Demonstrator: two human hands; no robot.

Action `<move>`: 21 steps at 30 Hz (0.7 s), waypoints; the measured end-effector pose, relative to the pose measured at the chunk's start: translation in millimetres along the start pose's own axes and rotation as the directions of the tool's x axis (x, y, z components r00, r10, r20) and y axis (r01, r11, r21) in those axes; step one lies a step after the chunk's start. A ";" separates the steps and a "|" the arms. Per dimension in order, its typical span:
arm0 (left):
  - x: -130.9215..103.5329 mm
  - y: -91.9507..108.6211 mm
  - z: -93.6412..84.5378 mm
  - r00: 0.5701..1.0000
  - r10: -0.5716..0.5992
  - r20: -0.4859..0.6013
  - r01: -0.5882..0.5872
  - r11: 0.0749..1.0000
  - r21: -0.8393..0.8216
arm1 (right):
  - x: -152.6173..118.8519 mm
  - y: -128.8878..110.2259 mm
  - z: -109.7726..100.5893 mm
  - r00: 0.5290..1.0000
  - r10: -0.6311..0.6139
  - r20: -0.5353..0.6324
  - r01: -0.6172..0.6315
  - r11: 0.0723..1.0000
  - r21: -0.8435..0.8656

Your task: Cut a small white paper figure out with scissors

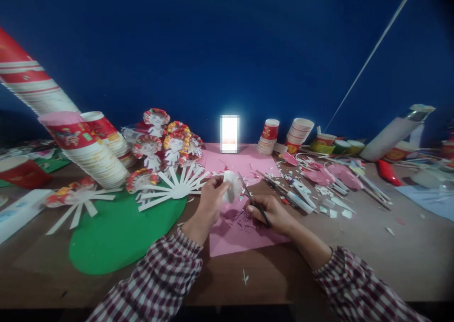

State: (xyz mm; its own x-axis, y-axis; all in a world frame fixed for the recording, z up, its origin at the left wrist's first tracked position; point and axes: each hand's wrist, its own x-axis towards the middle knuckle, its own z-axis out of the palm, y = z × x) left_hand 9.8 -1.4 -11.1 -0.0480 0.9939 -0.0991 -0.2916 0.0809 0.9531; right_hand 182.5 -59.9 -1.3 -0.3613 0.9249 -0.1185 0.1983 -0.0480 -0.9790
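Between the thumb and fingers of my left hand (212, 200) is a small white piece of paper (231, 186), held upright. My right hand (273, 213) is closed around the dark handles of a pair of scissors (246, 187), whose blades point up and left beside the paper. I cannot tell whether the blades touch it. Beneath both hands lies a pink paper sheet (227, 244) strewn with thin dark clippings. Left of my left hand, a fan of white paper strips (180, 189) rests partly on a green paper shape (124, 237).
Stacks of red and white paper cups (88, 147) lean at the left, near several paper dolls (173, 147). More cup stacks (268, 135) stand at the back. Pens (298, 201), white scraps (333, 213) and a red object (389, 171) lie right. A bright, blurred-out rectangle (230, 133) stands behind.
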 end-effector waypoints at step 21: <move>-13.5 2.1 9.2 0.999 -0.026 0.037 0.028 0.998 -0.053 | 3.2 -1.7 7.1 0.999 0.040 0.012 -0.040 0.999 -0.020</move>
State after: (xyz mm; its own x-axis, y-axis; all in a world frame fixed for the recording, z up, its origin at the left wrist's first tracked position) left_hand 18.6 -13.9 -5.1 -0.0049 0.9935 -0.1133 -0.3426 0.1048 0.9336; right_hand 174.5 -59.5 -1.2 -0.3637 0.9178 -0.1595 0.2308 -0.0772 -0.9699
